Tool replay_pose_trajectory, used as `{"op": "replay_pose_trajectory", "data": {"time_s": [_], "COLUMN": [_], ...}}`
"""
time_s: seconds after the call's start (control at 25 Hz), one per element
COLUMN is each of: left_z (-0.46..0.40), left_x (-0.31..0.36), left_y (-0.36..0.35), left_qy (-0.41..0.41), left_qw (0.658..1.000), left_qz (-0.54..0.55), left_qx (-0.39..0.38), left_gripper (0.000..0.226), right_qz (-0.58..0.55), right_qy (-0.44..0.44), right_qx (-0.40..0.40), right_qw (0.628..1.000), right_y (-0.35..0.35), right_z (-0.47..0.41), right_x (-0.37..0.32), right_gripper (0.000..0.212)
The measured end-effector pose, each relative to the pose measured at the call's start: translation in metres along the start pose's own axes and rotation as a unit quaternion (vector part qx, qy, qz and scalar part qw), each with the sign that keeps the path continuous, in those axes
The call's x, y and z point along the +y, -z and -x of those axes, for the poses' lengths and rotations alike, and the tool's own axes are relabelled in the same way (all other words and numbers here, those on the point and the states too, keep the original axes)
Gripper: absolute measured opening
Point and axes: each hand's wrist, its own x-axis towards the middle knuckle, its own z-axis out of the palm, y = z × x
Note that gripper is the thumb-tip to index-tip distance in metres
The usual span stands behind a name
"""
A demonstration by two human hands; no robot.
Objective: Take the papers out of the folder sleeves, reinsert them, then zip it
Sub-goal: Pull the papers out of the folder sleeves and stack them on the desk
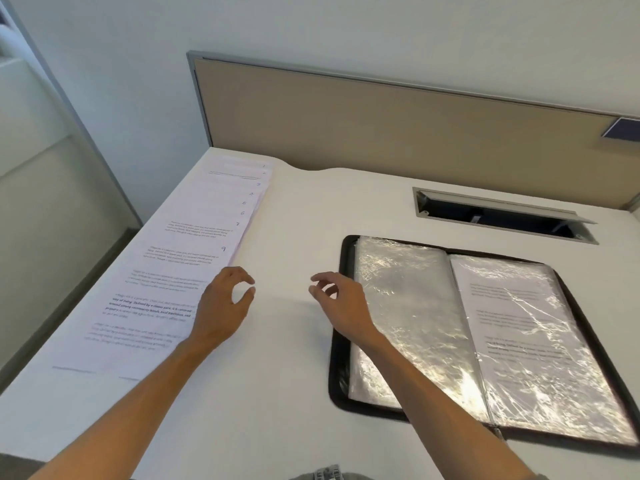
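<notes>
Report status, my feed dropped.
Left hand and right hand open, empty. Folder unzipped; papers fanned left. Nothing blocking.

desk [294, 216] plain white; papers [180, 271] white, faint lilac cast, grey-black printed lines, handwritten dark numerals along right edge; folder [341, 375] black border, dark zip edge; folder sleeves [408, 306] clear, silvery glare, crinkled sheen; right sleeve shows white sheet with black text; partition panel [381, 126] tan, grey frame; cable slot [498, 216] grey rim, black inside; wall [346, 29] pale grey-white.
</notes>
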Motion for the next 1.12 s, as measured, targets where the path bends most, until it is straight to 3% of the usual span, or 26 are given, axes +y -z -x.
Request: {"op": "replay_pose_trajectory", "data": {"time_s": [0.2, 0.32, 0.44, 0.6, 0.72, 0.8, 0.96, 1.08, 1.12], "left_z": [0.015, 0.023, 0.025, 0.029, 0.032, 0.033, 0.033, 0.023, 0.019], "left_x": [0.052, 0.088, 0.119, 0.152, 0.177, 0.196, 0.251, 0.294, 0.303], "left_y": [-0.072, -0.108, -0.136, -0.169, -0.193, -0.21, -0.233, -0.245, -0.249], "left_qy": [-0.024, -0.052, -0.069, -0.09, -0.09, -0.088, -0.059, 0.017, 0.028], "left_qw": [0.998, 0.993, 0.989, 0.983, 0.98, 0.979, 0.978, 0.968, 0.967], "left_qz": [0.039, 0.047, 0.047, 0.06, 0.055, 0.048, 0.005, -0.002, -0.011], "left_qx": [-0.051, -0.092, -0.122, -0.149, -0.17, -0.176, -0.199, -0.25, -0.253], "left_gripper": [0.007, 0.014, 0.01, 0.018, 0.029, 0.034, 0.039, 0.074, 0.075], "right_qz": [0.023, 0.058, 0.121, 0.214, 0.184, 0.187, 0.213, 0.272, 0.289], "right_qy": [-0.047, -0.084, -0.163, -0.327, -0.353, -0.3, -0.102, 0.06, 0.11], "right_qx": [0.095, 0.145, 0.196, 0.264, 0.27, 0.285, 0.349, 0.274, 0.231], "right_qw": [0.994, 0.984, 0.959, 0.882, 0.877, 0.891, 0.907, 0.92, 0.923], "right_y": [0.098, 0.157, 0.206, 0.245, 0.259, 0.263, 0.253, 0.231, 0.224], "right_z": [0.032, 0.054, 0.078, 0.115, 0.13, 0.13, 0.12, 0.119, 0.12], "right_x": [0.057, 0.093, 0.132, 0.165, 0.179, 0.186, 0.174, 0.149, 0.141], "right_gripper": [0.014, 0.02, 0.047, 0.097, 0.104, 0.088, 0.068, 0.056, 0.049]}}
